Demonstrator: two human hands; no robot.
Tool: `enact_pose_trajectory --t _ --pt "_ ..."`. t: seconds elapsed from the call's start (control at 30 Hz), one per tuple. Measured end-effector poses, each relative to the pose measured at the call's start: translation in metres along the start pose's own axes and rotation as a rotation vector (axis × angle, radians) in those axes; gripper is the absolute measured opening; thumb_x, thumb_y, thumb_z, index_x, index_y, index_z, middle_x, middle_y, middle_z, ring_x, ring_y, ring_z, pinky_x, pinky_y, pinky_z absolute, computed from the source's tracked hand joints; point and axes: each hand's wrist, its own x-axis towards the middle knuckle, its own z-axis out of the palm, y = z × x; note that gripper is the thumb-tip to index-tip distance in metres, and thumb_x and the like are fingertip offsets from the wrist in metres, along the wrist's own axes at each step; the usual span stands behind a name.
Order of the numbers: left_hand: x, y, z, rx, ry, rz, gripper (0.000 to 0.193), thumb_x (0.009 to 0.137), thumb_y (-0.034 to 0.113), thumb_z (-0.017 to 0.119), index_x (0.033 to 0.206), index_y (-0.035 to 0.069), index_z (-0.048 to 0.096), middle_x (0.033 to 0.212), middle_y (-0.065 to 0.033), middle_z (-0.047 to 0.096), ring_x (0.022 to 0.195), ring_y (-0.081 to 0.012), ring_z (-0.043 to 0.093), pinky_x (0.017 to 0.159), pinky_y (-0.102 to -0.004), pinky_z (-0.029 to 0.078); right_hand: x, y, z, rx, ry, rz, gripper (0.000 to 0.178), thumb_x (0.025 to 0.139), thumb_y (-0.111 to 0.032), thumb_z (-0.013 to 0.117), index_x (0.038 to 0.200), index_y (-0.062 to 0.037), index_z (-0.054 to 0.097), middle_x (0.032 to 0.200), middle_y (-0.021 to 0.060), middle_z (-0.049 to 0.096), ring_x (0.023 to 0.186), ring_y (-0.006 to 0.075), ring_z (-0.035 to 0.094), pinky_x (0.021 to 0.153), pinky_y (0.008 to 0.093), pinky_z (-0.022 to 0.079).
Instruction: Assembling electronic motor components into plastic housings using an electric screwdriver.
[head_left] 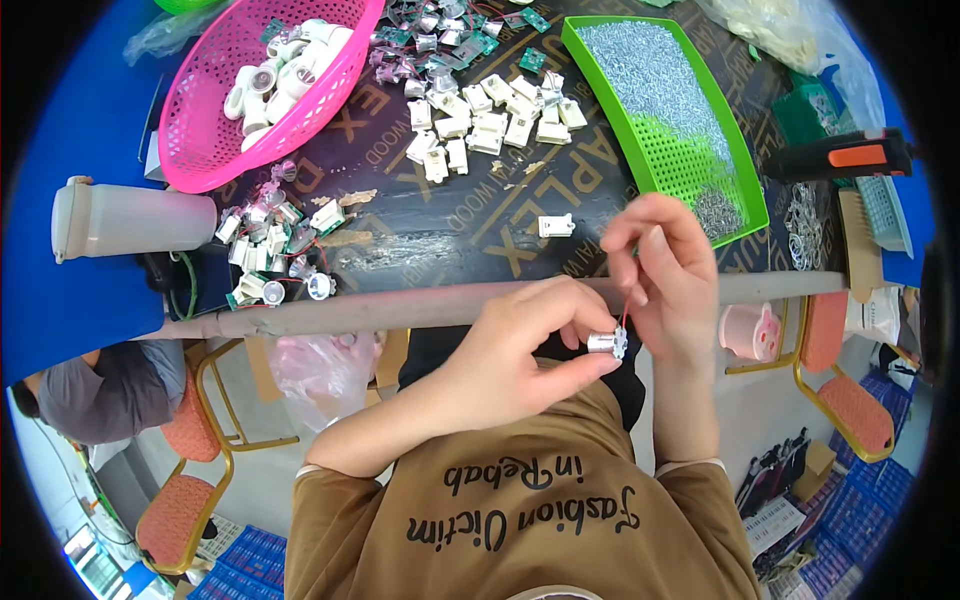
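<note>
Left hand (520,345) pinches lamp part (606,342); right hand (665,270) grips its wire (628,312). Keep wire taut, part steady.

On the dark table you see a pink basket (215,90) with white parts and a green tray (745,190) full of small screws. A translucent bottle (130,220) lies left, and a black-and-orange tool (845,157) lies right.

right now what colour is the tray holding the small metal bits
Bright green tray, seen best in the head view, on the table's right side.
</note>
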Motion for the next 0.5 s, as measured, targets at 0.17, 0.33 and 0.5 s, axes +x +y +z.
enact_pose_trajectory --t 0.17,0.33,0.5 --pt "0.022 -0.002 -0.029 0.533 0.104 0.16 0.028 0.077 0.013 0.078 0.102 0.005 0.067 0.104 -0.0109 0.065 0.095 -0.0285 0.063 0.08 -0.0384 0.051 -0.021 -0.025 -0.009 -0.489 0.079 0.026 0.012 0.098 0.002 0.045 0.105 -0.005 0.051 0.097 0.0034 0.052 0.073 0.0066 0.049 0.062 0.0186 0.039" --pt "0.039 -0.025 -0.028 0.816 0.116 0.218 0.032 0.078 0.008 0.074 0.107 0.004 0.063 0.102 -0.0133 0.06 0.099 -0.0333 0.057 0.085 -0.0407 0.048 -0.022 -0.03 -0.017 -0.57 -0.142 0.044 0.026 0.085 0.013 0.051 0.103 -0.0044 0.046 0.104 0.0076 0.043 0.089 0.0125 0.051 0.077 0.0241 0.045" --pt "0.031 -0.011 -0.022 0.659 0.255 0.334 0.027 0.076 0.003 0.073 0.102 0.004 0.067 0.101 -0.0113 0.063 0.092 -0.0294 0.06 0.079 -0.0386 0.049 -0.017 -0.029 -0.003 -0.387 -0.146 0.192 0.029 0.085 0.015 0.054 0.105 -0.0041 0.044 0.111 0.009 0.045 0.099 0.0155 0.056 0.083 0.03 0.049"
